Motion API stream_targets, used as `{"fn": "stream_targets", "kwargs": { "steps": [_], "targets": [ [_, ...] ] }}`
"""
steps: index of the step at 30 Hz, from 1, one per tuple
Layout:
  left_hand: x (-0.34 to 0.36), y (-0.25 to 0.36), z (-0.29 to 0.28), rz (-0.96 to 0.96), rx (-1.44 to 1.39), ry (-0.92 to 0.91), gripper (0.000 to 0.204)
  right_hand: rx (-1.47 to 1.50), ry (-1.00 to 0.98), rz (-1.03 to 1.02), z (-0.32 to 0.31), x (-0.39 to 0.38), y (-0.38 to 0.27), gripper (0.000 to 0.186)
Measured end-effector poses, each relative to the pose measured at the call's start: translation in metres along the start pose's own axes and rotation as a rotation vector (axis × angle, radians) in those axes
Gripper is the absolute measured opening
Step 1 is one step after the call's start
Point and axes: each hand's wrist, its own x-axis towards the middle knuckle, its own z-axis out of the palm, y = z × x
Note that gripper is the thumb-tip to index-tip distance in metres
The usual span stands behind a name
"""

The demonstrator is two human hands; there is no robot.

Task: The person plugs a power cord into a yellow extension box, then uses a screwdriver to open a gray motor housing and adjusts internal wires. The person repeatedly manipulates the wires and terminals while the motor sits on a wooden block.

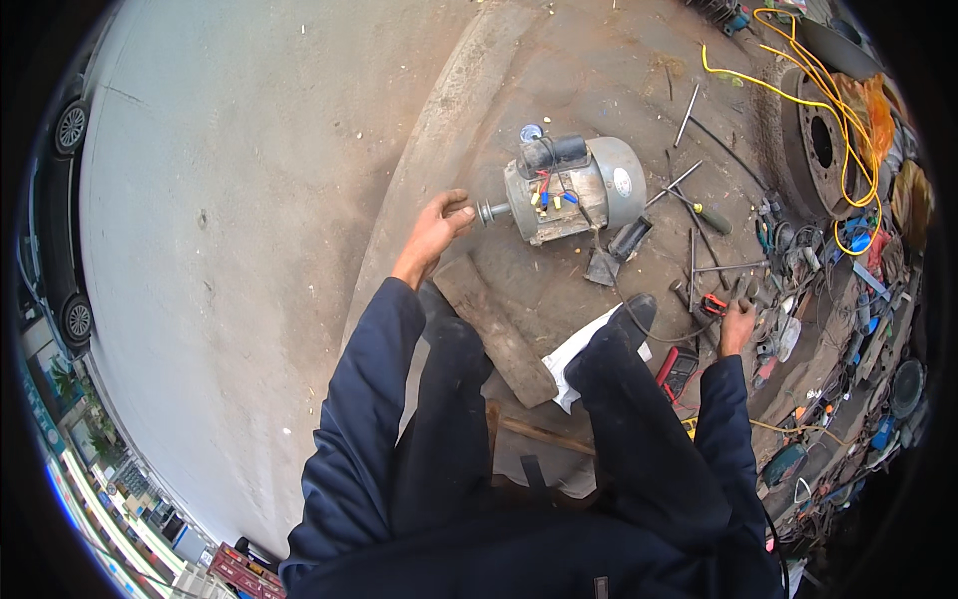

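A grey electric motor (614, 185) lies on its side on the ground ahead of me. On its top are a black cylindrical capacitor (555, 153) and bare terminals with coloured wire connectors (552, 200). My left hand (437, 235) is beside the metal shaft (493, 212) at its left end, fingers partly spread and holding nothing that I can see. At the right, my right hand (736, 327) is closed at a red-and-black hand tool (713, 304), its exact kind unclear. A dark cable (647, 332) runs from the motor toward that hand.
A wooden board (496, 331) and a white sheet (579, 349) lie by my feet. A screwdriver (713, 219), a T-handled wrench (730, 266) and a red-and-black meter (679, 369) are nearby. Piled parts, a wheel rim (813, 140) and a yellow cord (836, 95) line the right. A car (58, 220) stands far left.
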Motion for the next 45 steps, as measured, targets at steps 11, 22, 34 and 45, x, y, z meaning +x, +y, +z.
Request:
{"fn": "stream_targets", "kwargs": {
  "steps": [11, 22, 34, 45],
  "targets": [
    [0.013, -0.030, 0.031, 0.122, 0.074, 0.036, 0.039, 0.563, -0.353, 0.046, 0.019, -0.058, -0.135, 0.035],
    [0.021, -0.024, 0.028, 0.008, -0.099, -0.056, 0.054, 0.663, -0.439, 0.129, 0.020, -0.073, -0.150, 0.032],
    [0.035, -0.019, 0.007, -0.470, -0.025, -0.220, 0.057, 0.710, -0.492, 0.204, 0.018, -0.078, -0.152, 0.018],
    [0.034, -0.007, 0.021, -0.479, 0.019, -0.156, 0.085, 0.622, -0.565, 0.044, 0.028, -0.105, -0.183, 0.028]
  ]
}}
